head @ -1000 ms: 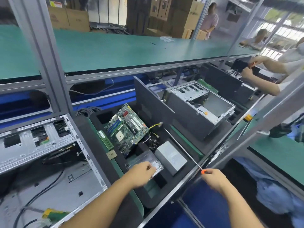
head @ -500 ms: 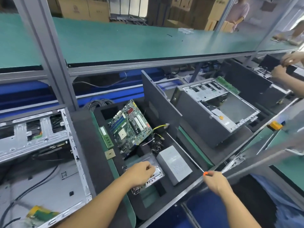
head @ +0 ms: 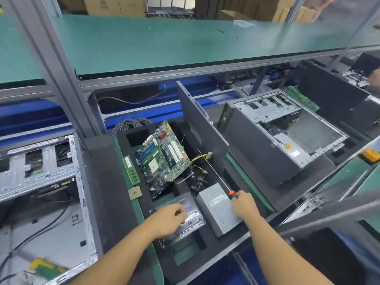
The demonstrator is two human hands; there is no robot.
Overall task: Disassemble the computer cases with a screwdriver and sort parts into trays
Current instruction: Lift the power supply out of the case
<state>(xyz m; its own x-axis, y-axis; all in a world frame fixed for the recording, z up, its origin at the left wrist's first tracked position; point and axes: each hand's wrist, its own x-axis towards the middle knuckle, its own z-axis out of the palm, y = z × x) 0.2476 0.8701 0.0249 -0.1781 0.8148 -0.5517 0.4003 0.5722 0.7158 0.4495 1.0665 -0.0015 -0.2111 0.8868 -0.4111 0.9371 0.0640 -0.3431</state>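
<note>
Green-matted upper shelf [head: 185, 44] on grey framing, well beyond both hands. Directly beneath hands: black foam sorting tray [head: 127, 202]. Left hand [head: 168, 219] curled down onto silver metal drive bracket [head: 194, 220], gripping it in near pocket. Right hand [head: 244, 206] clenched round orange-handled long-shaft screwdriver [head: 232, 193], shaft angled away. Partly beneath that hand: grey rectangular power supply box [head: 213, 204]. Beyond left hand: green motherboard [head: 164, 153], tilted, with green memory stick [head: 131, 170] and small square processor chip [head: 135, 192] alongside. Beyond and right of right hand: opened grey steel computer case [head: 287, 130].
</note>
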